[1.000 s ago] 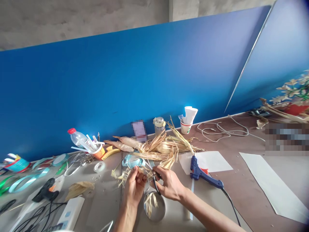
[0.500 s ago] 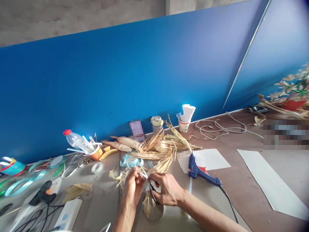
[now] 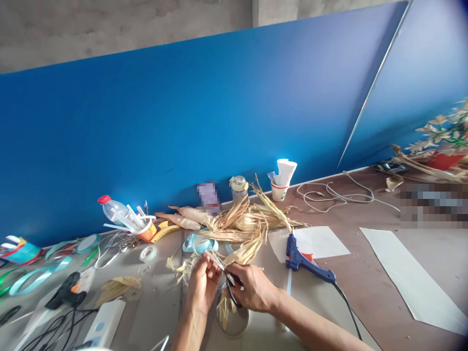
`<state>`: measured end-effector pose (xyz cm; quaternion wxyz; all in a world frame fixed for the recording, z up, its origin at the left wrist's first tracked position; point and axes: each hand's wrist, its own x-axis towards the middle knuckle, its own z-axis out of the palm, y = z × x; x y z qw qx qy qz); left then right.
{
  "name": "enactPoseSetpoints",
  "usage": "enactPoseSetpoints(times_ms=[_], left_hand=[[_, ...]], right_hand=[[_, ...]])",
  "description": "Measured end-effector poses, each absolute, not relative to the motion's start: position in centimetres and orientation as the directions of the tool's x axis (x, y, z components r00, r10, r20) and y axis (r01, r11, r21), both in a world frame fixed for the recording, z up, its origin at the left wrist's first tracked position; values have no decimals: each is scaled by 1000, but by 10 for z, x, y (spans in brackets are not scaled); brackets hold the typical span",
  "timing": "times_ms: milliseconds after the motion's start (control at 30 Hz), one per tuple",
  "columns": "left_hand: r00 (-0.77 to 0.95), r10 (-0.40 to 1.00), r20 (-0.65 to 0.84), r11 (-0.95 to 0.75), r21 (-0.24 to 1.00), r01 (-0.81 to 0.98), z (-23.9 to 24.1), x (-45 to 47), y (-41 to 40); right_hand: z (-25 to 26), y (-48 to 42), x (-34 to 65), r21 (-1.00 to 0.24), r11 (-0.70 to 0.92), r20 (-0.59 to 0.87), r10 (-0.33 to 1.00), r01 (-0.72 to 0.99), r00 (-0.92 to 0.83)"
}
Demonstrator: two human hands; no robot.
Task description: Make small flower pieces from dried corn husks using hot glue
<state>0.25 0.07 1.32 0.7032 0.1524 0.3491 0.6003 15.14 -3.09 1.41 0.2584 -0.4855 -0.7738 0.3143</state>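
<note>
My right hand (image 3: pixel 252 286) is wrapped round the black handles of a pair of scissors (image 3: pixel 231 288). The blades point up and left, toward the fingertips of my left hand (image 3: pixel 204 279). Those fingertips are pinched together beside the blades; whatever they hold is too small to make out. Below the hands stands a round clear dish (image 3: pixel 234 324) with pale husk scraps in it. Just beyond my hands lies a heap of dry corn husks (image 3: pixel 241 222), with a light blue ribbon (image 3: pixel 190 243) at its left.
A blue glue gun (image 3: pixel 307 263) rests on white paper (image 3: pixel 325 241) to the right. At the left are a cup of white sticks (image 3: pixel 146 231), a tape roll (image 3: pixel 147 253), a power strip (image 3: pixel 106 321) and black cables. A lidded jar (image 3: pixel 239 190) stands behind the husks.
The scissor blades look more apart now and sit slightly differently at my left fingertips. Both hands stay in nearly the same place.
</note>
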Motion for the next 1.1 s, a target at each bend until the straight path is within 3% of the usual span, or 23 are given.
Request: enactPoseSetpoints(times_ms=[467, 767, 1100], left_hand=[[47, 952, -301, 232, 616, -753, 11, 0, 1], [101, 965, -241, 227, 579, -783, 8, -4, 4], [207, 918, -337, 329, 359, -873, 6, -4, 7]], right_hand=[[8, -31, 148, -772, 358, 157, 908, 525, -387], [8, -31, 151, -868, 247, 132, 951, 430, -281], [8, -37, 146, -759, 331, 176, 934, 561, -312]])
